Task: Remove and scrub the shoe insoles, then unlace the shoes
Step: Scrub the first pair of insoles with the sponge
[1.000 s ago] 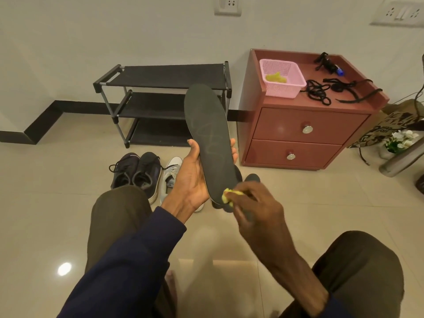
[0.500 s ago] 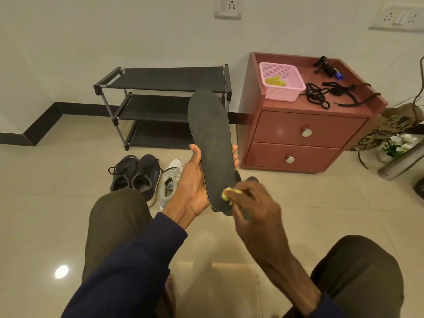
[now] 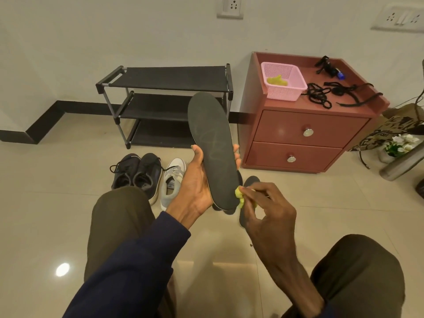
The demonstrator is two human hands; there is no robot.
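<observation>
Tiled floor [image 3: 46,203]; left grip [image 3: 197,184] grasps insole [image 3: 213,143] midway; right grip [image 3: 268,210] pinches sponge [image 3: 238,196] at heel.

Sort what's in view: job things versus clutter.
Job: insole in left hand; yellow scrubber in right hand; other insoles on floor; dark shoes; white shoe.
Lying about: shoe rack; pink basket; red cabinet; flowers.

The left hand [image 3: 197,180] is raised, palm toward the camera, thumb and fingers curled round the insole [image 3: 211,145]. The right hand [image 3: 268,210], knuckles up, pinches a cloth [image 3: 238,197] against the insole's heel.
</observation>
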